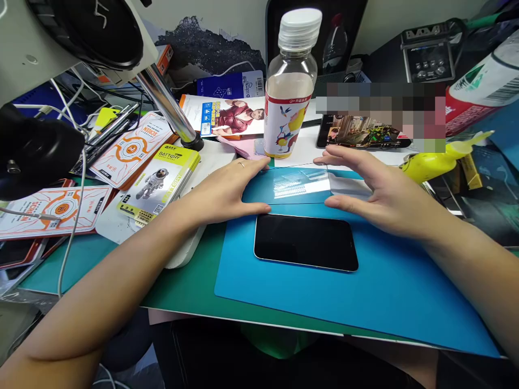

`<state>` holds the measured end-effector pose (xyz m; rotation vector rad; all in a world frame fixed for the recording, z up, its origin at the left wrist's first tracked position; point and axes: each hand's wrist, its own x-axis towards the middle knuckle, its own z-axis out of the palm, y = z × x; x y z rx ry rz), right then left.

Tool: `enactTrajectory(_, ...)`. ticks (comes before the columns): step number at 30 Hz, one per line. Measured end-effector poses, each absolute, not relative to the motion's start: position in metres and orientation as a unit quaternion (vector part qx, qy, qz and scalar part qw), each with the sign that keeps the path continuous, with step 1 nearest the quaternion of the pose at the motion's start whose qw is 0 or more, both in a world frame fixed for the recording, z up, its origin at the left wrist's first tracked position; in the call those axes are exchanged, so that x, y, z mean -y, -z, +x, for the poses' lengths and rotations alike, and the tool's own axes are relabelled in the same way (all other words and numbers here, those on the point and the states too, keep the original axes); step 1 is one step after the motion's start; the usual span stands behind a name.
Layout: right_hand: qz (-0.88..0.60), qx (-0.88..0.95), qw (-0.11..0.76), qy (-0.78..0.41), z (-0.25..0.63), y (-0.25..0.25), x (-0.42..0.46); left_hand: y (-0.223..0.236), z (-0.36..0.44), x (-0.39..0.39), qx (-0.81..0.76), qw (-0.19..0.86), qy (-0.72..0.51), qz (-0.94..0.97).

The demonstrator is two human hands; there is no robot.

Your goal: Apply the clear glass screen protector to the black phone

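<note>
A clear glass screen protector point(302, 183) with dark edges spans between my two hands, just behind a phone. My left hand point(221, 189), with a ring on one finger, holds its left end between thumb and fingertips. At the opposite end, my right hand point(385, 192) has thumb and fingers at the right corners. The phone point(306, 243) lies face up with a dark screen on a blue mat point(284, 292), apart from both hands. Light reflects off the glass.
A capped plastic bottle point(286, 102) stands behind the glass. Another phone point(365, 129) with a lit screen leans at the back. Battery boxes point(160, 181) and a microscope post point(168, 102) are on the left. A yellow squeeze bottle point(436, 162) lies at right.
</note>
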<state>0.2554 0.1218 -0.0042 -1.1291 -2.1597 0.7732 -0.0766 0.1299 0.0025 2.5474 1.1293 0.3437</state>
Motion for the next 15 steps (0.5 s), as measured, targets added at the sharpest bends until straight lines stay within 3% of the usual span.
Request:
enactTrajectory(4,-0.435,0.834,0.273,-0.201,0.257,0.002,-0.123,-0.005,-0.074,-0.130,-0.404,0.128,-0.094,0.901)
enactTrajectory(9,-0.488,0.849,0.178,-0.101,0.264,-0.004,-0.126,-0.009,-0.070,-0.129,-0.413,0.112,-0.075,0.901)
enactTrajectory(15,-0.449,0.882,0.118,-0.076,0.269,0.002,-0.129,-0.010,-0.068,-0.128,-0.412,0.114,-0.067,0.902)
